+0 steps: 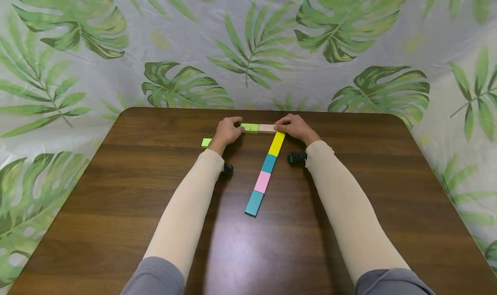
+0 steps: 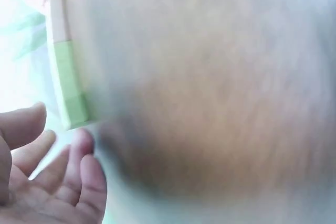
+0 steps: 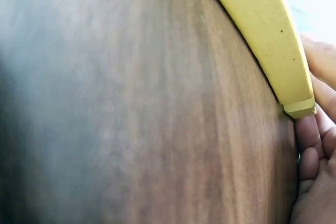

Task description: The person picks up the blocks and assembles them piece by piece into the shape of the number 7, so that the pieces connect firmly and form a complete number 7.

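Observation:
In the head view, a green block (image 1: 250,128) and a pale wood-coloured block (image 1: 266,129) lie end to end near the table's far edge. From the pale block's right end a slanting row runs toward me: a yellow block (image 1: 277,144), a teal block (image 1: 268,163), a pink block (image 1: 262,182) and a second teal block (image 1: 254,203). My left hand (image 1: 228,131) is at the green block's left end; the left wrist view shows its fingers (image 2: 92,177) loosely bent, with nothing gripped. My right hand (image 1: 296,127) touches the corner where the pale and yellow blocks meet.
Another light-green block (image 1: 206,143) lies left of my left hand, partly hidden by it. All this is on a brown wooden table (image 1: 136,178). A leaf-patterned cloth (image 1: 264,36) hangs behind the far edge. Dark wrist cameras (image 1: 297,158) sit under both wrists.

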`<state>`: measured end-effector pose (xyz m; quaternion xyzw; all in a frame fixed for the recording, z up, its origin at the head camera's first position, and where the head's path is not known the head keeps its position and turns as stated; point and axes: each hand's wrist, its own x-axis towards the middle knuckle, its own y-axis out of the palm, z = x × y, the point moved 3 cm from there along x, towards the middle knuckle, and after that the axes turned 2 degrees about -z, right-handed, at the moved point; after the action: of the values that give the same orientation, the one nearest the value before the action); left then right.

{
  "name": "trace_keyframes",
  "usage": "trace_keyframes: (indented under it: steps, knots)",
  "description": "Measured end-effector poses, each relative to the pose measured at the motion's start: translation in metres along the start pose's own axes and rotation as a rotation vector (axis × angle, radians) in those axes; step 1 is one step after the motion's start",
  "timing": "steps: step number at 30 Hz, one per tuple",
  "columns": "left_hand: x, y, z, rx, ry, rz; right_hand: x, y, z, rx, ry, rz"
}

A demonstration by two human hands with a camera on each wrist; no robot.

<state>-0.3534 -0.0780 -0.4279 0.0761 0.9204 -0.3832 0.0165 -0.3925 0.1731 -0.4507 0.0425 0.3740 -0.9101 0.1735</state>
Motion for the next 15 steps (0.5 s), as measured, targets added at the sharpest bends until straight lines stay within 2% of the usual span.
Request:
trace_keyframes:
  steps: [3,7,11,15]
  knots:
    - [-0.005,-0.012,-0.006,0.0,0.043,0.021,0.0,0.001,-0.002,-0.009,-0.003,0.0]
    - [-0.015,-0.036,-0.01,-0.006,0.081,0.024,0.001,-0.001,-0.001,0.008,0.004,-0.014]
    - [-0.027,-0.057,-0.004,-0.008,0.091,0.052,0.002,-0.002,0.0,0.012,0.006,-0.019]
    - [-0.037,-0.069,0.007,0.022,0.084,0.142,0.002,0.0,-0.002,0.014,0.015,-0.009]
